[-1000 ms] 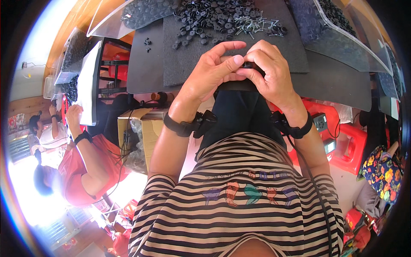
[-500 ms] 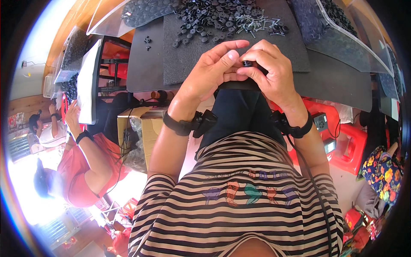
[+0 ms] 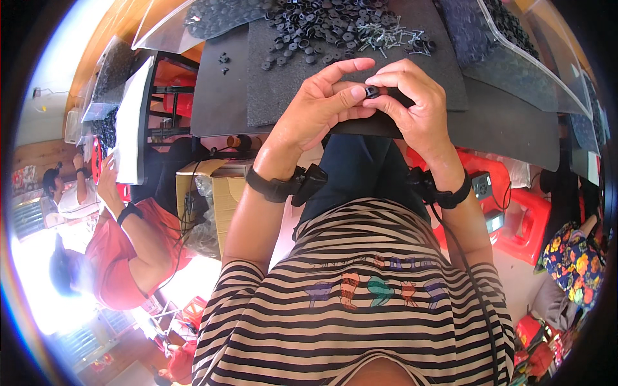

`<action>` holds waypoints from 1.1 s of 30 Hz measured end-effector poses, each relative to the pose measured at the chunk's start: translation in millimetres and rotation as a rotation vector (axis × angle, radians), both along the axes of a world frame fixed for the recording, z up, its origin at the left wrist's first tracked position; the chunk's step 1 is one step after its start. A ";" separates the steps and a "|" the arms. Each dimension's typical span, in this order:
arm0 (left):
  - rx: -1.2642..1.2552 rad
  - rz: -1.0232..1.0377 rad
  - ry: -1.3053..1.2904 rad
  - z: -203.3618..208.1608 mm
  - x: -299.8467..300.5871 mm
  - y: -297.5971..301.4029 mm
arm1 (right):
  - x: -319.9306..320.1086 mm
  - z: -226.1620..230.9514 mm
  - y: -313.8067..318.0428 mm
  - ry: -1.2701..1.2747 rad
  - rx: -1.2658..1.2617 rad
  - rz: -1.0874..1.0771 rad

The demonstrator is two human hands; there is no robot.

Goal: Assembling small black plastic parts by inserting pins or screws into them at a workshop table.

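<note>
Both hands are up at the near edge of the bench [image 3: 219, 109]. The left hand [image 3: 318, 106] and right hand [image 3: 412, 106] meet fingertip to fingertip, fingers closed on one small black part [image 3: 371, 92] pinched between them, just above the dark mat [image 3: 283, 90]. Beyond it lies a heap of black parts [image 3: 322, 29] with metal screws [image 3: 393, 40] beside it. At the left, a person in red [image 3: 122, 257] works apart.
</note>
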State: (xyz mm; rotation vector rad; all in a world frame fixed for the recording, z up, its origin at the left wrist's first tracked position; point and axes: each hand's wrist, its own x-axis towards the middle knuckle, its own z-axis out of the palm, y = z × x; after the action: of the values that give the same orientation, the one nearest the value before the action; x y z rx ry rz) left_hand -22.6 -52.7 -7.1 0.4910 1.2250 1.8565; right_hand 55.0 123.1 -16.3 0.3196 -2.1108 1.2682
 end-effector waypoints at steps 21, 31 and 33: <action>-0.379 0.006 0.499 107.9 -43.9 -47.8 | 5.8 11.0 -4.0 -0.109 -0.278 0.109; -0.577 0.761 1.096 149.9 -170.7 -116.3 | 4.6 11.0 -4.7 -0.043 -0.157 -0.008; -0.518 0.762 1.015 140.5 -155.1 -116.3 | 4.0 9.3 -2.4 -0.034 -0.149 -0.033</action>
State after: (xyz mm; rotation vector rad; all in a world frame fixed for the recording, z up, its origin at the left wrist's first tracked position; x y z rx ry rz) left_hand -177.7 -169.0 133.4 0.7708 2.7916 1.7408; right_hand 58.9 120.7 -7.0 0.1994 -2.0274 1.4109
